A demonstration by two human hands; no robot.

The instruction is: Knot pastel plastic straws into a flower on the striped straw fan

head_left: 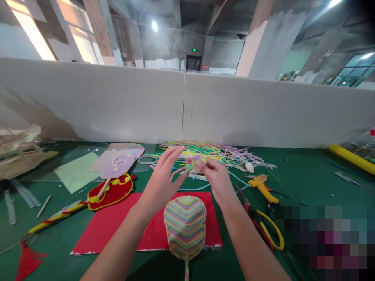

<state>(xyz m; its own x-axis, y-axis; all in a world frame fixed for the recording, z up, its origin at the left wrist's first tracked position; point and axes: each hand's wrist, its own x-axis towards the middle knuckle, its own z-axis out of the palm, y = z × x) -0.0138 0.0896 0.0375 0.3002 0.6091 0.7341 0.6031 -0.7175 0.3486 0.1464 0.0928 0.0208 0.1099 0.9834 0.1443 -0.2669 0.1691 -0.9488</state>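
My right hand (218, 177) pinches a small flower of coloured fuzzy pieces (195, 162), in pink, purple, green and yellow. Just left of the flower is my left hand (165, 175), its fingers apart and nothing visible between them. Whether its fingertips touch the flower's edge is hard to tell. Below both hands, a fan-shaped piece with pastel zigzag stripes (186, 224) lies on a red board (102, 230), its striped handle pointing toward me. Behind the hands is a pile of pastel pipe cleaners (228, 154).
On the green table (304, 187), a red fan with yellow trim (113, 195) and a purple piece (118, 166) lie left. To the right are a yellow glue gun (263, 189), scissors (271, 230) and pliers. A white partition (263, 113) stands behind.
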